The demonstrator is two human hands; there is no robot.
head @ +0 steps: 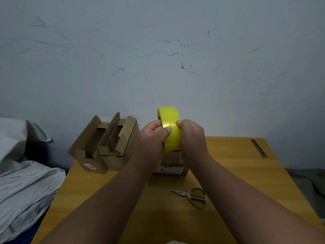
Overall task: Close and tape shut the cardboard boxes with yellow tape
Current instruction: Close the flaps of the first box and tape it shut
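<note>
Between the fingers: a roll of yellow tape [169, 128] stood on edge, raised above the table, its broad outer band facing the camera.
Left hand [153, 136]: curled closed on the roll's left side, thumb pressed flat on the glossy band, the other fingers wrapped behind it.
Right hand [190, 136]: closed on the roll's right side, thumb tip on the band just across from the left thumb; the two thumbs were near each other but apart.
Below the fingers: a small cardboard box [171, 164] sat on the table directly under the roll, mostly hidden by both wrists; only its front wall with a printed label showed, and its top and contents could not be seen.
Left of the fingers: two open cardboard boxes [105, 145] stood touching side by side at the table's far left corner, flaps upright; the insides showed only bare cardboard walls and shadow, and anything deeper could not be made out.
Nearer than the fingers: scissors [193, 196] with yellow-green handles lay flat on the wooden table [246, 182], blades pointing left, close beside the right forearm.
Far right of the fingers: a thin dark metal strip [259, 147] lay by the table's far edge.
Far left of the fingers: grey plastic bags [22, 182] were stacked off the table.
</note>
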